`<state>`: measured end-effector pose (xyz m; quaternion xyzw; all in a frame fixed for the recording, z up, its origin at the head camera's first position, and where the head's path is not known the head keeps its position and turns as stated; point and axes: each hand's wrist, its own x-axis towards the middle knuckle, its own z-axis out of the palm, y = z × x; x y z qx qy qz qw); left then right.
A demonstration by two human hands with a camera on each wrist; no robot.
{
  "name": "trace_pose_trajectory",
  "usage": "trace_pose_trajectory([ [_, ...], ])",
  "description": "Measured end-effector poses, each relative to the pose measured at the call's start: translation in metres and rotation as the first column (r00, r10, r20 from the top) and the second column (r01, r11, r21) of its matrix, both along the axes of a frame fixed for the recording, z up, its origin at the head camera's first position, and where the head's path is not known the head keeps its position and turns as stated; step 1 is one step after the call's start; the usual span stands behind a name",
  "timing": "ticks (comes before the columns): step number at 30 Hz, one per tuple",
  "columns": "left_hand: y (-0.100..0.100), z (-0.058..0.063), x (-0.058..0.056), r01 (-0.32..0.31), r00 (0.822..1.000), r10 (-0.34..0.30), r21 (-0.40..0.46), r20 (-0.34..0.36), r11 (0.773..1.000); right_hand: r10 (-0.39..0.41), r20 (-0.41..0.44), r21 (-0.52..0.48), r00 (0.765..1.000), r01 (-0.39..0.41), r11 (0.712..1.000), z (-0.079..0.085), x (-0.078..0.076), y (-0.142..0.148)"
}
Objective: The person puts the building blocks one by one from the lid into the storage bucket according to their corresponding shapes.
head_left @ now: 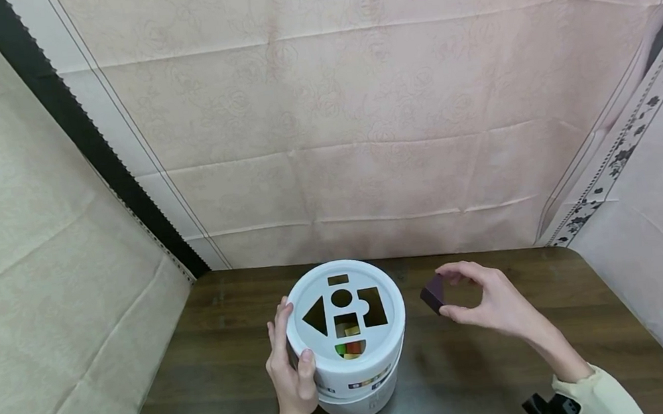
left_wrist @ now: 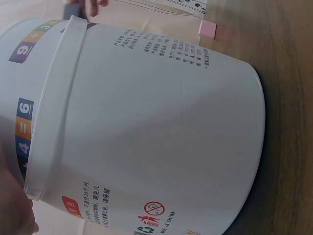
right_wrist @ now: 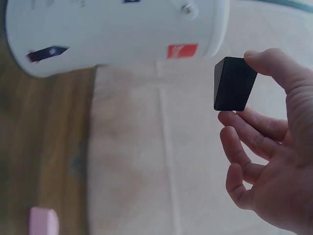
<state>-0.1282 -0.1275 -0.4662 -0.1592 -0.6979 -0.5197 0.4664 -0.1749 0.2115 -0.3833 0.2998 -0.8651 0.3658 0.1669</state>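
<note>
A white bucket (head_left: 359, 405) stands upright on the table, its white lid (head_left: 315, 282) cut with holes: a triangle, a circle, rectangles and other shapes. Coloured blocks (head_left: 354, 348) show inside through the lower openings. My left hand (head_left: 290, 371) grips the bucket's left side at the lid, thumb on the near side and fingers round the far side. To the right of the lid, my right hand (head_left: 487, 298) pinches a dark purple wedge-shaped block (head_left: 434, 292) between thumb and fingertips, held in the air. In the right wrist view that block (right_wrist: 234, 84) looks almost black.
A pink block (left_wrist: 208, 29) lies on the brown wooden table (head_left: 216, 378) beyond the bucket in the left wrist view. Pale patterned cloth (head_left: 360, 131) hangs behind the table and on both sides. A black device sits at the right sleeve (head_left: 601, 397).
</note>
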Motion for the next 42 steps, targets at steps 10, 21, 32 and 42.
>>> trace_pose_trajectory([
  [10,0.0,-0.001,0.002,-0.001,1.0,0.001,0.001,-0.001,1.0,0.115,-0.044,-0.013,0.992,-0.116,0.993,0.029,-0.004,-0.042],
  [21,0.0,0.004,-0.001,0.002,1.0,-0.002,-0.003,0.021,1.0,0.216,0.019,0.004,0.976,-0.216,0.976,0.04,-0.01,-0.098],
  [32,0.0,0.004,-0.006,0.014,0.999,-0.014,-0.006,0.032,1.0,0.298,0.042,0.028,0.954,-0.299,0.954,0.037,-0.017,-0.134],
  [42,-0.001,0.002,0.0,0.016,0.999,-0.015,-0.005,0.042,1.0,0.323,0.009,0.038,0.946,-0.324,0.945,0.029,-0.016,-0.153],
])
